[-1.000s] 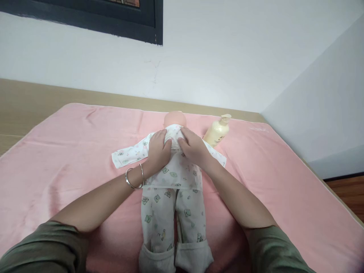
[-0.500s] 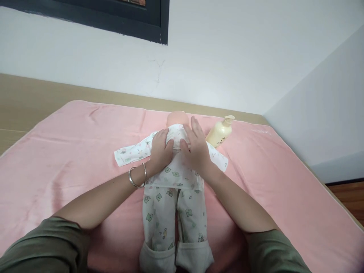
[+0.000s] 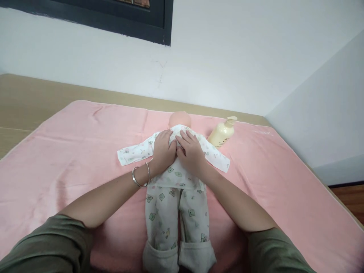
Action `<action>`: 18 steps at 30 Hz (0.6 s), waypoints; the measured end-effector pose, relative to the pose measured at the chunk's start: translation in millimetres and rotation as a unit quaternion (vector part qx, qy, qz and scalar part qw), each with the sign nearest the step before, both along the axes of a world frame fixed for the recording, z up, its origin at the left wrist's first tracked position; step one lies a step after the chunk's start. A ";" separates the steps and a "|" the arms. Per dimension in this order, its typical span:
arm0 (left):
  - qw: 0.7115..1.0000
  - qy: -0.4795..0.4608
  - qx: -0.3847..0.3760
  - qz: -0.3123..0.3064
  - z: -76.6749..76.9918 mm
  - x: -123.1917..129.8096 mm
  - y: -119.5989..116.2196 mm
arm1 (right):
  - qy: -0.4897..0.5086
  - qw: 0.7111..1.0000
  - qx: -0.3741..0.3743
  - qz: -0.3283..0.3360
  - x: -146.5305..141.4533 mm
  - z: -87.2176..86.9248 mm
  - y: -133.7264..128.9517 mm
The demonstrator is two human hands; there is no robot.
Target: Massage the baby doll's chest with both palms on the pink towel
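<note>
A baby doll [image 3: 179, 119] lies on a pink sheet with its head away from me, its face out of sight. It wears a white printed top [image 3: 179, 172] with long sleeves spread out to both sides, and matching trousers [image 3: 162, 212] with turned-up cuffs. My left hand [image 3: 164, 151] rests flat on the left side of the doll's upper body, fingers pointing toward its head. Beside it, my right hand [image 3: 190, 149] lies on the upper body with fingers extended. The two thumbs are close together near the middle. Neither hand grips anything.
Just right of the doll, a pale yellow pump bottle [image 3: 223, 132] leans to the right on the pink sheet [image 3: 93, 159]. Behind the sheet runs a wooden edge [image 3: 122, 98] against a white wall. A dark window frame [image 3: 142, 24] is above.
My right hand has come down and left, from raised fingers near the doll's shoulder to lying on the upper body beside my left hand. My left hand stays on the top.
</note>
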State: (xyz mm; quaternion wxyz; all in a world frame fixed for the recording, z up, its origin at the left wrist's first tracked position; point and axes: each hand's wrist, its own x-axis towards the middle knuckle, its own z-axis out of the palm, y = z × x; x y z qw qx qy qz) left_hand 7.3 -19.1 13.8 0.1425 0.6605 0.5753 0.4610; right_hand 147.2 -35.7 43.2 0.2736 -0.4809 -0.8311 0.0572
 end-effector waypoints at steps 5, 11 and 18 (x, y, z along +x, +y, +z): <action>0.999 0.032 0.003 -0.012 1.7 -0.1 0.8 | 0.023 0.999 0.042 -0.021 0.1 -1.3 2.2; 0.999 0.047 0.000 0.008 3.8 1.5 -0.7 | -0.146 0.989 -0.023 -0.005 -2.9 30.4 -27.2; 0.998 0.056 0.005 0.010 -2.6 1.8 1.4 | -0.318 0.941 -0.014 0.112 -3.9 53.7 -99.5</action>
